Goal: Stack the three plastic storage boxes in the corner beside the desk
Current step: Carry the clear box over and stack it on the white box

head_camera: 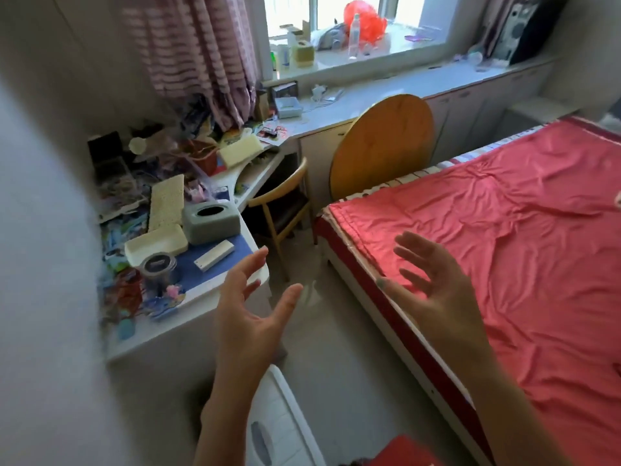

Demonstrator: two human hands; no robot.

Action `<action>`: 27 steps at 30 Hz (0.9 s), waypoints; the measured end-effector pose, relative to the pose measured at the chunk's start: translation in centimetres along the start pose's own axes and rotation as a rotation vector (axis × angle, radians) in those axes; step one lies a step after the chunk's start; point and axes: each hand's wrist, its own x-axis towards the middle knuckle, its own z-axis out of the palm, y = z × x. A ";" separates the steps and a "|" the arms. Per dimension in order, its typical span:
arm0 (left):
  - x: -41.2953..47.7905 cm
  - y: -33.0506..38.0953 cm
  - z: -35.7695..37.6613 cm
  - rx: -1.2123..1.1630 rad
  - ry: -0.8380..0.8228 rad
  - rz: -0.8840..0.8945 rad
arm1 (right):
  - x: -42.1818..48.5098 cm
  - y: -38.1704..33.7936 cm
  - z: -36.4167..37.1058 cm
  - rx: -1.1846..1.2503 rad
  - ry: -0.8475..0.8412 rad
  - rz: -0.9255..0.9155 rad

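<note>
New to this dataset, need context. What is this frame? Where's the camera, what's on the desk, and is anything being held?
There is no robot here. It is a single picture from a wide-angle camera worn on a person's head, looking forward and down. The left hand and right hand are bare, with fingers spread and palms facing each other, and they hold nothing. Below them, at the bottom edge, is a white plastic lid, probably on one of the storage boxes. The desk on the left is cluttered, with a grey-green tissue box, a cream tray and a round tin among other things. On the right is a bed with a red sheet.
</note>
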 end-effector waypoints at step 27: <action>-7.7 4.5 7.8 -0.392 -0.868 0.210 | -24.2 -5.3 -6.3 -0.237 0.850 0.231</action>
